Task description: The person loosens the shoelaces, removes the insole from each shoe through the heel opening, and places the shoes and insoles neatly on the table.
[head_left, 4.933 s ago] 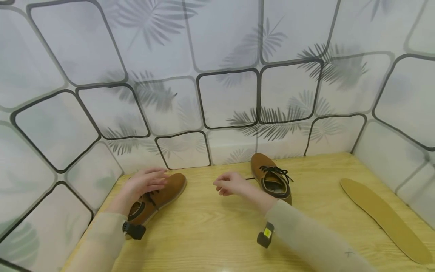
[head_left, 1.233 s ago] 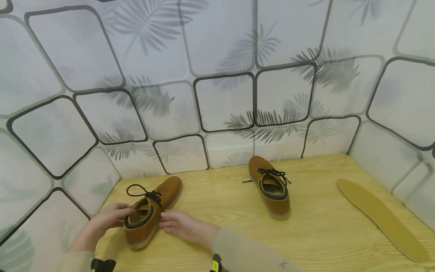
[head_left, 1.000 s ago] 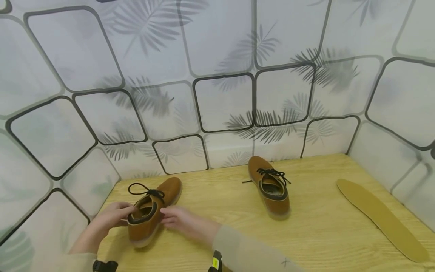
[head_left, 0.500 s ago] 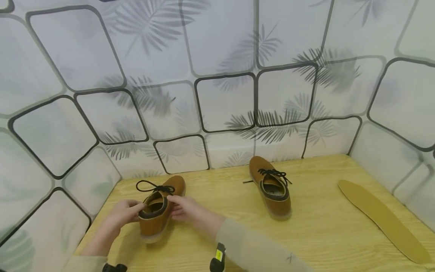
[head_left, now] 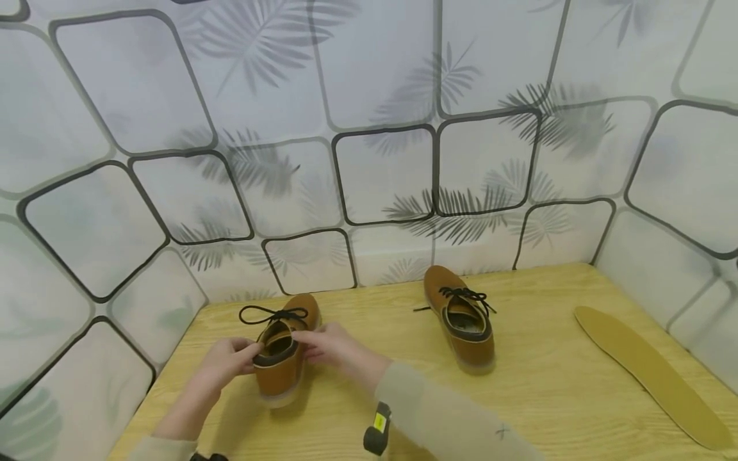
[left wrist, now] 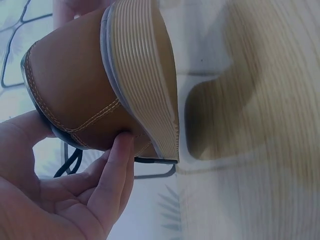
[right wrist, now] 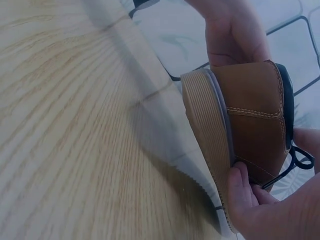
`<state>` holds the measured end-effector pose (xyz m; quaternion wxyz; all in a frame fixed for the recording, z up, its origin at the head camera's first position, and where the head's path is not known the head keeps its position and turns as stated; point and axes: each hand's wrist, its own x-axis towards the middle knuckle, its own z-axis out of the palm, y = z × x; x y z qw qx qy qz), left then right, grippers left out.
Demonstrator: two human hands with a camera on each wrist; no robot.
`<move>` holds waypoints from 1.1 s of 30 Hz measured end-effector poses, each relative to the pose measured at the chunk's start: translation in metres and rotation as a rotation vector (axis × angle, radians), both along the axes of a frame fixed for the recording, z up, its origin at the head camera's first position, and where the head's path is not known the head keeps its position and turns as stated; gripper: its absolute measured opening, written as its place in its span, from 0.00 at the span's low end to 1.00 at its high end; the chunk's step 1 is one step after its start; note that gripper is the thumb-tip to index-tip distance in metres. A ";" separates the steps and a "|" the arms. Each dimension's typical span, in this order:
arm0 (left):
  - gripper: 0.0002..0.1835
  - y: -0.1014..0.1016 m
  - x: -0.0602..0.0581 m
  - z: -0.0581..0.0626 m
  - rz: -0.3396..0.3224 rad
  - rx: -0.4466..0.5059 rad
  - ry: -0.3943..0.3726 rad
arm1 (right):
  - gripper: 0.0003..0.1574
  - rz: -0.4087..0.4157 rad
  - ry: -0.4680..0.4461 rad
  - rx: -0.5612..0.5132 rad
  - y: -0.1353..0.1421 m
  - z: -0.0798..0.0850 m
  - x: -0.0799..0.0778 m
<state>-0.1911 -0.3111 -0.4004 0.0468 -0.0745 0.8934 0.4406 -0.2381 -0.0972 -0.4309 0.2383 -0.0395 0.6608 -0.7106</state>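
Both hands hold a brown lace-up shoe [head_left: 279,378] by the two sides of its dark-collared opening. My left hand [head_left: 227,362] pinches the left side, thumb at the collar and fingers on the outer side, as the left wrist view shows. On the right side, my right hand [head_left: 334,349] grips it the same way, its fingertips low near the ribbed sole [right wrist: 207,115]. The heel hangs a little above the table. Its black laces [head_left: 282,314] are tied in a bow, with one long loop out to the left. The toe points to the back wall.
A matching brown shoe [head_left: 469,349] with tied black laces stands right of centre, toe toward the wall. A tan insole [head_left: 651,374] lies at the far right of the wooden table [head_left: 542,384]. Patterned walls [head_left: 386,173] enclose the back and sides.
The held shoe has shifted right and turned straighter, heel swinging rightward, with both hands moving along with it. Nearly five seconds ago the right hand was apart, by the other shoe.
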 end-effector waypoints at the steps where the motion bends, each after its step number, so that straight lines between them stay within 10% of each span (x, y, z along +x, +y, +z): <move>1: 0.21 0.002 0.000 0.000 -0.001 -0.003 0.003 | 0.26 0.002 0.004 0.007 0.002 0.000 0.000; 33: 0.25 0.050 0.002 -0.006 -0.063 0.264 -0.019 | 0.37 0.043 0.057 0.127 0.060 0.008 -0.008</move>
